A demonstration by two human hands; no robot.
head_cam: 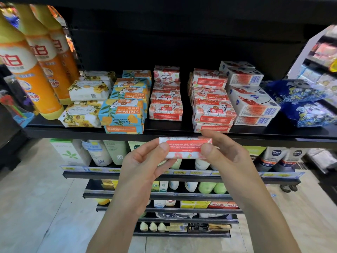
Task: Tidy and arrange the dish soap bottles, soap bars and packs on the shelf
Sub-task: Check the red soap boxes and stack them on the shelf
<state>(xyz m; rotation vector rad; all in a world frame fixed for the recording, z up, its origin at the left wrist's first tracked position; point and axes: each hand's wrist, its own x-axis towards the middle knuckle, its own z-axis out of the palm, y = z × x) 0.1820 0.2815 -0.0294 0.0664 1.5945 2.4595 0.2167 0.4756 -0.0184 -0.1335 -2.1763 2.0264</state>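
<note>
Head view, soap shelf. A red soap bar is held in the air by both hands, just near of and slightly below the shelf front edge, touching nothing else. The left hand pinches its left end and the right hand its right end; each thumb lies on the near face, with the fingers curled behind. The bar's long axis runs left to right, parallel to the shelf edge, with its printed side face turned toward the camera. The matching goods lie far of the grip: the red stack stands directly beyond the right hand, and the pink stack beyond the left hand, with a bare strip of shelf between them in line with the bar. The right hand is the nearer to the red stack, so a short push far and slightly right would probably seat the bar there without turning it. Further left stand the blue stack, flowered packs and dish soap bottles; further right, white boxes and blue packs.
</note>
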